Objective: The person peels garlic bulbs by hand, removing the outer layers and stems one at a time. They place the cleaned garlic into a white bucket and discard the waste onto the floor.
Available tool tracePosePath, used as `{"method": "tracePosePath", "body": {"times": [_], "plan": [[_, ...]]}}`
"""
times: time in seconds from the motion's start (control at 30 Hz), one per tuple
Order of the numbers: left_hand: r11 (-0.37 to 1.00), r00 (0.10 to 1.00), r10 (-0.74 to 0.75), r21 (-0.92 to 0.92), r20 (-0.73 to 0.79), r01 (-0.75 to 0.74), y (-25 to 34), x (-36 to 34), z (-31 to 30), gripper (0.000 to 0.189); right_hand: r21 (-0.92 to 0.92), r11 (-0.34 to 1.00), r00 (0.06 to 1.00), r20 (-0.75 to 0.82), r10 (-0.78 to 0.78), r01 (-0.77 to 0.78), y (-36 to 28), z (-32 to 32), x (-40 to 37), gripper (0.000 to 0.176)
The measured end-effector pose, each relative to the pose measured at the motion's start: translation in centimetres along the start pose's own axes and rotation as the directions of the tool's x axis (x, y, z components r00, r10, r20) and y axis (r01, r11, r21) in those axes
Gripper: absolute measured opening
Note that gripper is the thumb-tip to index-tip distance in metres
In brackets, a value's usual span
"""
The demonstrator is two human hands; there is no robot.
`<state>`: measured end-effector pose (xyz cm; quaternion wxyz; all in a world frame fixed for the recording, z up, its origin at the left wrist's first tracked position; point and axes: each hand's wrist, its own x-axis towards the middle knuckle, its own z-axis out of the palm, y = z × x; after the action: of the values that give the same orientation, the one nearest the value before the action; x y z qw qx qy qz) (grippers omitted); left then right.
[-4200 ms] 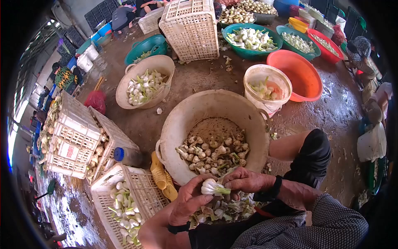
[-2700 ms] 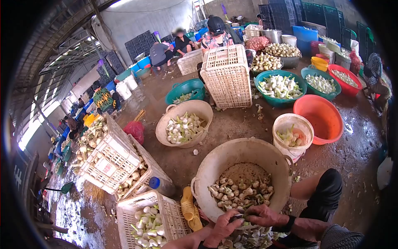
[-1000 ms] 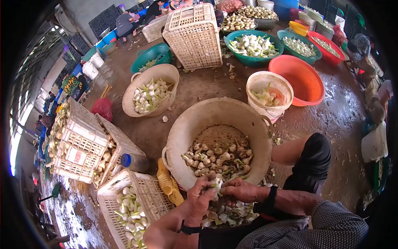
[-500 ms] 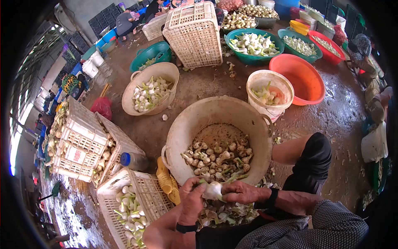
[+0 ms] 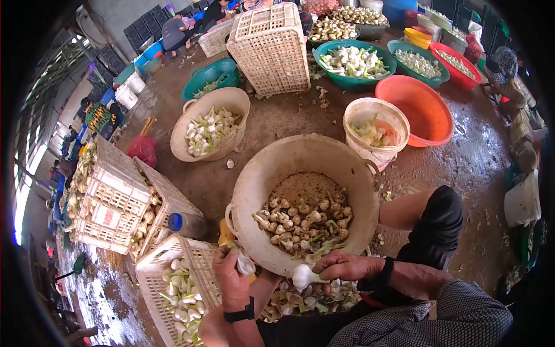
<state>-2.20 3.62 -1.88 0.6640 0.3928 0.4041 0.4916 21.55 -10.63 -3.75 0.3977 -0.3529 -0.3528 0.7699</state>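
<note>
My right hand (image 5: 350, 269) pinches the stem of a peeled white garlic bulb (image 5: 302, 277), held over the near rim of a large beige tub (image 5: 248, 173). Several brownish unpeeled garlic bulbs (image 5: 295, 217) lie in the bottom of that tub. To the left, my left hand (image 5: 231, 280) is closed on a white strip of garlic skin (image 5: 245, 265), apart from the bulb. Under my hands, shed garlic skins (image 5: 289, 303) form a pile. Close to my left hand stands a slatted crate (image 5: 155, 289) with peeled garlic bulbs (image 5: 184, 303) inside.
A jar with a blue lid (image 5: 175, 221) stands by stacked crates (image 5: 113, 199) at left. Beyond the tub are a beige basket of garlic (image 5: 243, 118), a white bucket (image 5: 370, 149), a red-orange basin (image 5: 436, 124) and a green basin (image 5: 335, 81). Other people sit farther back.
My hands have come apart. The left hand moved left with a strip of skin, while the right kept the garlic bulb, now held by its stem.
</note>
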Motion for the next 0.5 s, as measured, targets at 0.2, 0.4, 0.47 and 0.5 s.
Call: {"method": "tracePosePath", "body": {"times": [0.2,0.4,0.47,0.5], "plan": [[0.857,0.817,-0.404,0.482,0.411,0.182,-1.2,-1.8,1.5,0.020,0.175,0.984,0.999,-0.040,0.023,-0.016,1.2,-2.4,0.1,0.032],[0.679,0.328,-0.634,0.707,0.700,-0.198,-2.1,-2.3,3.0,0.038,0.421,0.904,0.996,0.017,-0.090,0.075,0.6,-2.2,0.1,0.031],[0.733,0.522,-0.650,0.637,0.553,0.238,-1.0,-3.1,3.9,0.053,0.406,0.913,0.997,0.048,-0.062,0.038,1.4,-2.6,0.4,0.034],[0.734,0.525,-0.649,0.636,0.551,0.240,-1.0,-3.2,3.9,0.053,0.387,0.922,0.996,0.077,-0.038,0.005,1.8,-2.6,0.5,0.037]]}}
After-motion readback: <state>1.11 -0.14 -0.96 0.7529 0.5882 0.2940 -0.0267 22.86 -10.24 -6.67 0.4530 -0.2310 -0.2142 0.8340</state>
